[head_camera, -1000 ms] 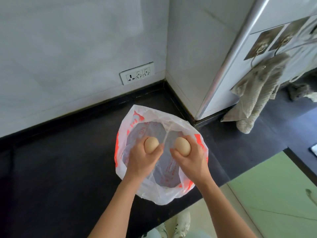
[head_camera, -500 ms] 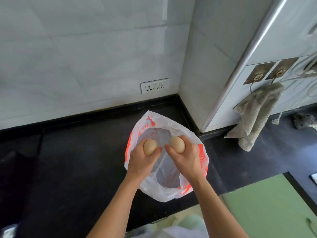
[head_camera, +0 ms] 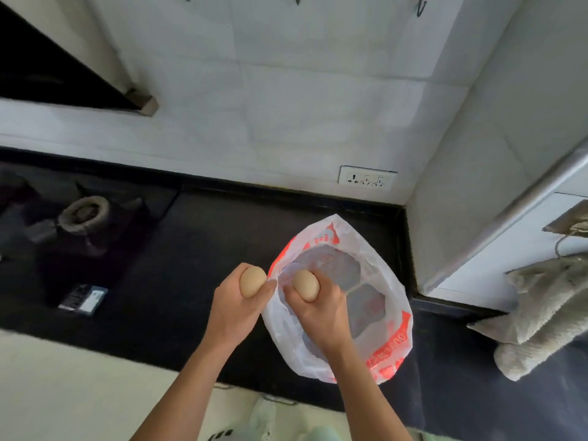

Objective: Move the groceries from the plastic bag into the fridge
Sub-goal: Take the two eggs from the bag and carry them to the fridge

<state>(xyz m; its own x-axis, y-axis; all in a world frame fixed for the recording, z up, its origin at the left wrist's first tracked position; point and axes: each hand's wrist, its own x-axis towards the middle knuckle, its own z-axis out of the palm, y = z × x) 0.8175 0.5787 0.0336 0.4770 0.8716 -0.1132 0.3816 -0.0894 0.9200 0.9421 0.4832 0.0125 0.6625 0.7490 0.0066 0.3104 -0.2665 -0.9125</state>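
- Gripping one egg (head_camera: 252, 281), the left hand (head_camera: 237, 310) curls its fingers round it just beside the plastic bag's (head_camera: 378, 268) left rim.
- The right hand (head_camera: 318, 315) grips a second egg (head_camera: 305, 285) over the bag's open mouth.
- The bag lies on the black table (head_camera: 197, 243).
- A stove burner (head_camera: 84, 213) sits farther left.
- A wall socket (head_camera: 367, 179) is behind.

Black countertop (head_camera: 206, 249) in wall corner; white-and-red plastic bag (head_camera: 377, 268) lies open on it at right, gas stove (head_camera: 82, 214) well apart at left
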